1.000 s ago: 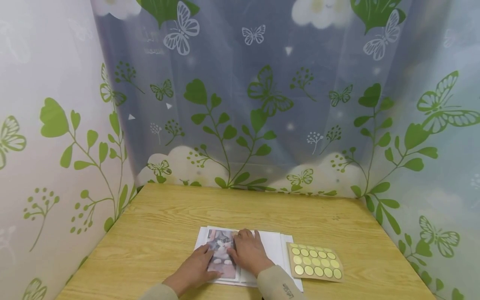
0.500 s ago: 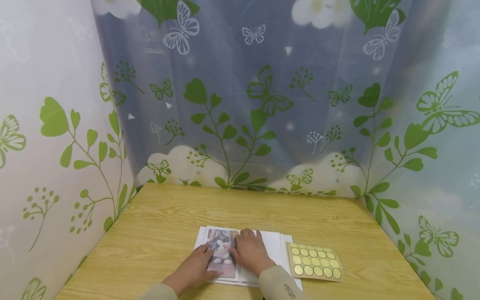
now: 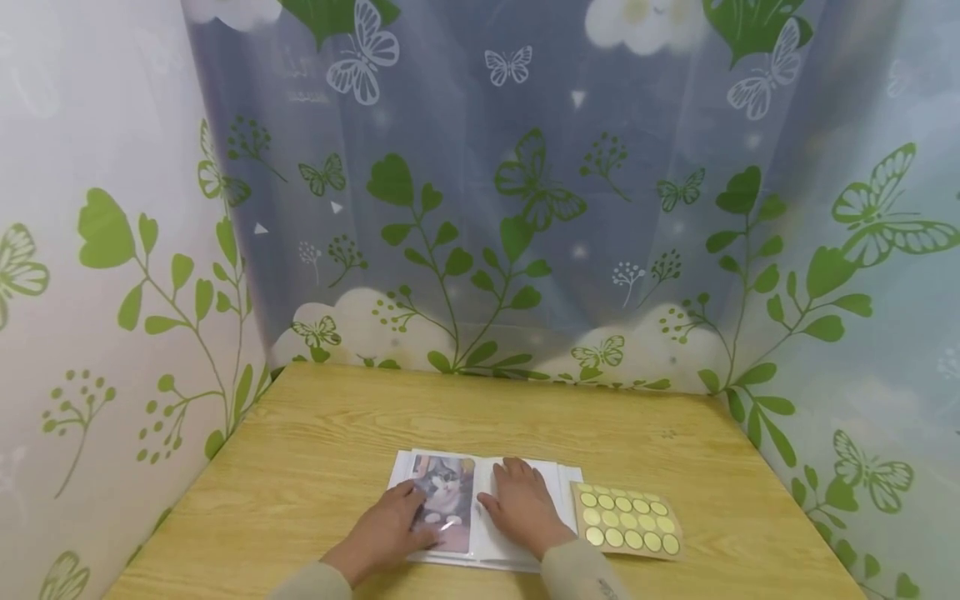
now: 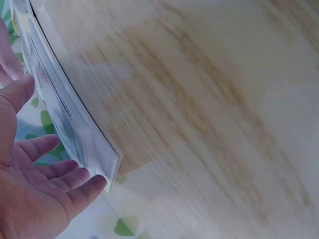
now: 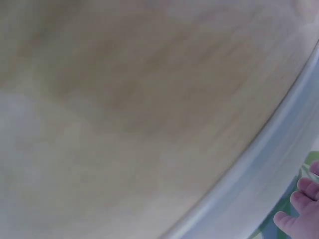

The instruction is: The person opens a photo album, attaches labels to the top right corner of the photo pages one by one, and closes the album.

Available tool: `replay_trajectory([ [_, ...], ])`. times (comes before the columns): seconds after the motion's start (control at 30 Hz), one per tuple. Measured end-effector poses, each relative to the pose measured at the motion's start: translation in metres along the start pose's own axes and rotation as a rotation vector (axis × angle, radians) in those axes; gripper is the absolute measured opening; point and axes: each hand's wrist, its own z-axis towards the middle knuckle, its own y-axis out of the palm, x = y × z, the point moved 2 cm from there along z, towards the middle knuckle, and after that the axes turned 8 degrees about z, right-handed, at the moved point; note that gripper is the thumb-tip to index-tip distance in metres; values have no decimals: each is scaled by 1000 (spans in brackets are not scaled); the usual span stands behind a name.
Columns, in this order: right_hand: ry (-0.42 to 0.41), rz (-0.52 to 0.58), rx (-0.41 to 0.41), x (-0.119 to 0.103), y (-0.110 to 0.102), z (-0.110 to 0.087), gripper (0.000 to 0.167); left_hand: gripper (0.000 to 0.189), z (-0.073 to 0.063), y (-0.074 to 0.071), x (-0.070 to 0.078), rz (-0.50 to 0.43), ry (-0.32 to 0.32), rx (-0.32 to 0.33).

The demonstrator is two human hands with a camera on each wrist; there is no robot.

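An open white album lies on the table, with a cat picture in a glossy clear sleeve on its left page. A small yellowish spot shows at the picture's upper right corner. My left hand rests along the picture's left edge, fingers extended; in the left wrist view its loose fingers are beside the album's thick stack of pages. On the white right page rests my right hand, fingers spread and holding nothing. The right wrist view catches only some of its fingertips past the album's edge.
A tan sheet of round gold stickers lies just right of the album. Wood-grain table extends behind and to the left. Printed curtains with butterflies and leaves enclose the back and sides.
My right hand has moved right, off the picture's right edge and onto the white page, so more of the cat picture shows. The left hand has stayed nearly in place.
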Motion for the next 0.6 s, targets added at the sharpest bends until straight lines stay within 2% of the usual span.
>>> replay_trajectory([
  [0.1,20,37,25,6,-4,-6,55,67,2,-1,-2,-18,-30,10],
  [0.3,114,140,48,18,-12,-20,56,62,6,-5,-6,-42,-139,-14],
  [0.5,198,175,40,33,-19,-34,57,62,8,-9,-8,7,-195,20],
  [0.6,243,172,33,45,-23,-41,57,63,9,-11,-10,-6,-228,30],
])
